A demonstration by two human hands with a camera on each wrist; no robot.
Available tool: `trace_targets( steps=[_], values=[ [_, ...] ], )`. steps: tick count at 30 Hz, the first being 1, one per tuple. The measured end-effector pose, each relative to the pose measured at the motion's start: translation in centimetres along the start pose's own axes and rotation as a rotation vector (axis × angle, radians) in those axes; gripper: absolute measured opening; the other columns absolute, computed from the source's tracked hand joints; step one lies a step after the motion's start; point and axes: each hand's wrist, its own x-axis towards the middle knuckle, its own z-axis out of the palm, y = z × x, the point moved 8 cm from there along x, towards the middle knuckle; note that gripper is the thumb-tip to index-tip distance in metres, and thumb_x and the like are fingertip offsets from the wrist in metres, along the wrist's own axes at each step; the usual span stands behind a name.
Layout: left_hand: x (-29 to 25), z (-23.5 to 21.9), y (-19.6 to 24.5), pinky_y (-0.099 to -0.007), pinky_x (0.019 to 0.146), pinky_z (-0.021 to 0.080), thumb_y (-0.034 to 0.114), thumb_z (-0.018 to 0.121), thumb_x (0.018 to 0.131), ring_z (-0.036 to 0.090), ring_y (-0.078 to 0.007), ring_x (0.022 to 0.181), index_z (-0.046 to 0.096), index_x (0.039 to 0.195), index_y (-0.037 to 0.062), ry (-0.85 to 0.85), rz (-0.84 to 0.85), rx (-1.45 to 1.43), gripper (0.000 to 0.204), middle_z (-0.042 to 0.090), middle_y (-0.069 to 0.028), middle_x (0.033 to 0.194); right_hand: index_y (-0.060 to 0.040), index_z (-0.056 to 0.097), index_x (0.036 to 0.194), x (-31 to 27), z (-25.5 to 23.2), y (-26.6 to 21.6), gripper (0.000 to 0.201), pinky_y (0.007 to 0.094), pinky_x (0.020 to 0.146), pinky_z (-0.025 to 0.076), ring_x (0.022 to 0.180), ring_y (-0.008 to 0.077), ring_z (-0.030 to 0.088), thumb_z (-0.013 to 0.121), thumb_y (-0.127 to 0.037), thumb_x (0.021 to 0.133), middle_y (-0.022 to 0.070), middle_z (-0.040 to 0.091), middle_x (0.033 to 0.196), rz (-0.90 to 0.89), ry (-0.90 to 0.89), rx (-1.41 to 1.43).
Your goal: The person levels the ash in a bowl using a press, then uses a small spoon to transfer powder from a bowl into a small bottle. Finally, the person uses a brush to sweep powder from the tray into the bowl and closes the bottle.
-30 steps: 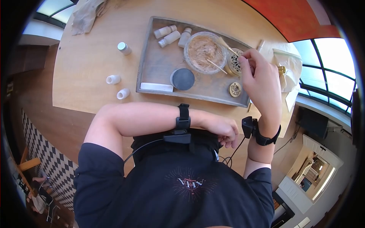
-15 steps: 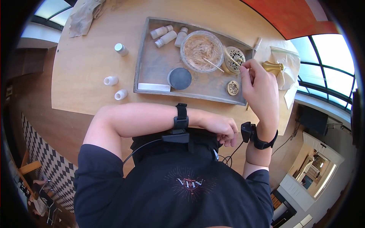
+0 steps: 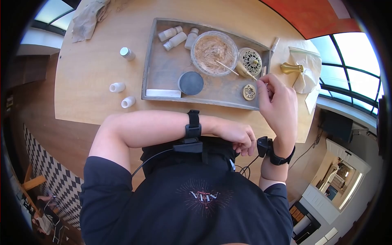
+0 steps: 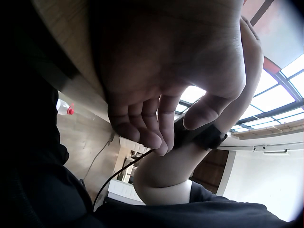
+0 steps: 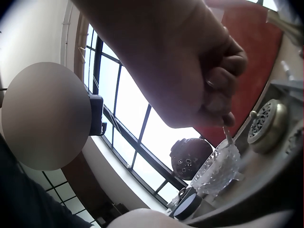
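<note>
My right hand (image 3: 280, 100) pinches the thin handle of a small brush (image 3: 248, 74) over the tray's right part. Its pale bristles point away from me, beside the front of a round brass incense burner (image 3: 250, 61) with a pierced lid. To the left of the burner is a clear bowl (image 3: 196, 65) of pinkish-brown powder, a thin stick (image 3: 227, 67) leaning in it. A brass lotus-patterned disc (image 3: 249, 92) lies just left of my right hand. My left hand (image 3: 237, 135) hangs by my waist at the table's edge, fingers loosely curled, holding nothing.
The grey tray (image 3: 165, 77) also carries several white bottles (image 3: 175, 41), a dark-lidded jar (image 3: 191, 83) and a white box (image 3: 163, 93). Left of it stand a lidded bottle (image 3: 127, 53) and two uncapped ones. A brass vase (image 3: 290, 68) lies at the right.
My right hand has drawn toward me with the brush, from above the burner's left side to its front edge. The brass vase now shows fully. My left hand stays put.
</note>
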Motion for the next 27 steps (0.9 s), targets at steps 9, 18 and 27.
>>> trace_targets(
  steps=[9, 18, 27],
  values=[
    [0.0, 0.0, -0.1, -0.0261, 0.073, 0.052, 0.009, 0.052, 0.087, 0.063, -0.0122, 0.077, 0.073, 0.109, -0.0063, -0.005, 0.004, 0.005, 0.033, 0.072, -0.0092, 0.090, -0.0021, 0.067, 0.088, -1.6, -0.4, 0.7, 0.009, 0.0297, 0.048, 0.036, 0.044, 0.0144, 0.046, 0.070, -0.008, 0.093, 0.0059, 0.051, 0.053, 0.011, 0.057, 0.148],
    [-0.2, 0.1, 0.2, -0.0258, 0.074, 0.052, 0.009, 0.052, 0.087, 0.064, -0.0121, 0.078, 0.073, 0.109, -0.0061, 0.005, -0.008, -0.009, 0.033, 0.072, -0.0091, 0.090, -0.0026, 0.068, 0.089, -2.2, -0.3, 0.1, 0.007, 0.0303, 0.047, 0.034, 0.043, 0.0146, 0.044, 0.071, -0.008, 0.093, 0.0055, 0.048, 0.052, -0.037, 0.029, 0.184],
    [0.0, 0.1, -0.1, -0.0255, 0.073, 0.051, 0.008, 0.052, 0.089, 0.064, -0.0123, 0.077, 0.070, 0.106, -0.0052, -0.008, -0.008, -0.029, 0.028, 0.072, -0.0095, 0.090, -0.0039, 0.068, 0.089, -2.6, -0.3, -0.9, 0.006, 0.0288, 0.048, 0.038, 0.044, 0.0151, 0.048, 0.072, -0.007, 0.092, 0.0055, 0.051, 0.054, -0.070, 0.066, 0.211]
  ],
)
